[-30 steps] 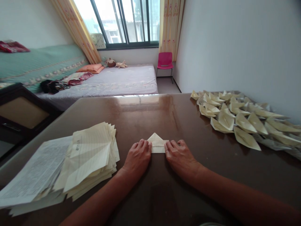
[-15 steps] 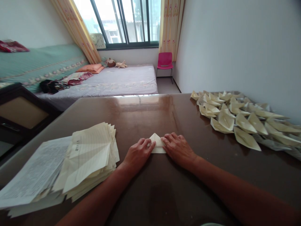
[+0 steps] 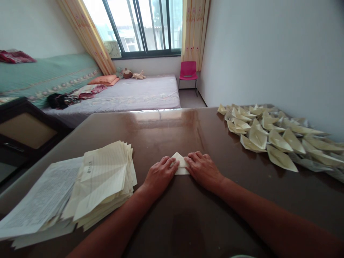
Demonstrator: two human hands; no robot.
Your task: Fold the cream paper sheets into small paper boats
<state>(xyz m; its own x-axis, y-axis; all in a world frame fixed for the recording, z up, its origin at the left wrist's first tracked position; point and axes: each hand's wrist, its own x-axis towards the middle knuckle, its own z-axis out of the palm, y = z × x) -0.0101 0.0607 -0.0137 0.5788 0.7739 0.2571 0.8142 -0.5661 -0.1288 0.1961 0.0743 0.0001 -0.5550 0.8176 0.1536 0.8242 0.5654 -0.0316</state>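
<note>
A small folded sheet of cream paper (image 3: 182,170) lies flat on the brown table, its pointed top facing away from me and a straight band along its lower edge. My left hand (image 3: 160,174) grips its left side, thumb on top near the middle. On the right side, my right hand (image 3: 203,167) is closed over the paper with the fingers curled. The paper's outer corners are hidden under both hands.
A stack of cream sheets (image 3: 103,179) lies at left, over printed white pages (image 3: 40,195). Many folded paper boats (image 3: 281,140) crowd the table's right side by the wall. Beyond the glossy table (image 3: 150,130) stand a bed (image 3: 145,91) and a pink chair (image 3: 188,70).
My left hand has shifted slightly to the right along the paper. My right hand stays almost in place on the folded sheet.
</note>
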